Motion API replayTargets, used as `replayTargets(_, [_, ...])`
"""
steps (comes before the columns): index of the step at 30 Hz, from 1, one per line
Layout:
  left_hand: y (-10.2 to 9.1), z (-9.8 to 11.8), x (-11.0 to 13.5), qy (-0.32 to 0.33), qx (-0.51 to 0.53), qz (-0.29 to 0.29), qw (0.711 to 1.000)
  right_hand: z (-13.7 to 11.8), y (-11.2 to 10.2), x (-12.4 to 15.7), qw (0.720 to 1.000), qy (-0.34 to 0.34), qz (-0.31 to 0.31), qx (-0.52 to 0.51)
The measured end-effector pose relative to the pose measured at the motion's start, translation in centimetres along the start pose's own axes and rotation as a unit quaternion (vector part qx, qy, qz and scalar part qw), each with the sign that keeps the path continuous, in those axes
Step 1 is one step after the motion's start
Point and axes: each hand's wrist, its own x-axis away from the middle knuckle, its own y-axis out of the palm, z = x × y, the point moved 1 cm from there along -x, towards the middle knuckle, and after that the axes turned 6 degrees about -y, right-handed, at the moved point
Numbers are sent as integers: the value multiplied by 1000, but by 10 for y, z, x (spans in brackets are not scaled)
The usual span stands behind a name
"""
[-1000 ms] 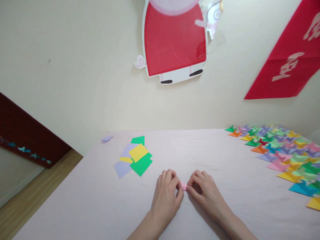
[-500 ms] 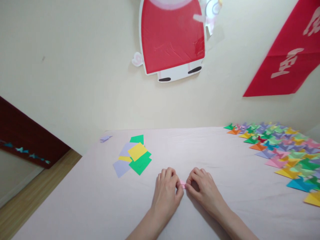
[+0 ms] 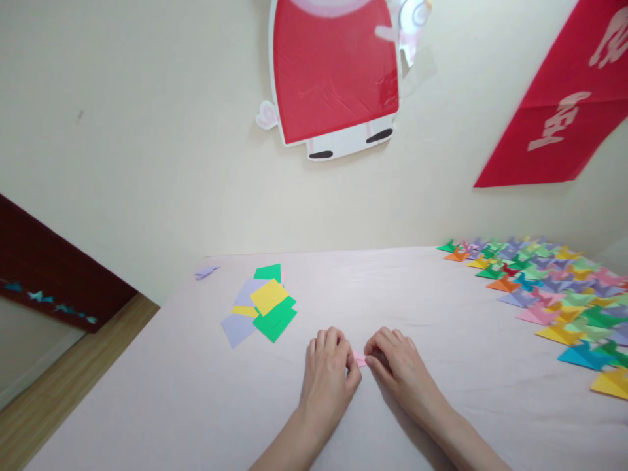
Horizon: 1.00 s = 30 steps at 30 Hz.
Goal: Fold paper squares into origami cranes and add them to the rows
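Observation:
A small folded piece of pink paper [image 3: 360, 359] lies between my two hands on the pale tabletop, most of it hidden by fingers. My left hand [image 3: 330, 366] is closed, pinching the paper's left end between thumb and forefinger. From the other side, my right hand [image 3: 398, 362] pinches the paper's right tip, its thumb and forefinger close together.
Loose square sheets [image 3: 269, 297] in green, yellow and lilac overlap left of my hands. A folded lilac paper [image 3: 207, 272] sits at the far left corner. Rows of colourful folded paper birds [image 3: 559, 294] cover the right side. The wall [image 3: 343, 203] rises behind the table.
The right thumb and forefinger have shifted slightly at the pink paper's tip, and a bit more of it shows. The left hand keeps its hold. The whole view has moved a little.

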Motion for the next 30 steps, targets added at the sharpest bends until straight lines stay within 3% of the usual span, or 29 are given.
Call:
replayTargets(8, [3, 0, 0, -7, -15, 5, 1000, -3, -2, 1, 1000, -20, 0, -22])
replayTargets(16, [6, -2, 1, 1, -15, 18, 1000, -15, 6, 0, 999, 15, 48, 17])
replayTargets(24, [6, -1, 2, -10, -26, 17, 999, -10, 1, -2, 999, 33, 10, -21])
replayTargets(30, [3, 0, 4, -5, 23, 26, 999, -7, -4, 0, 998, 13, -3, -62])
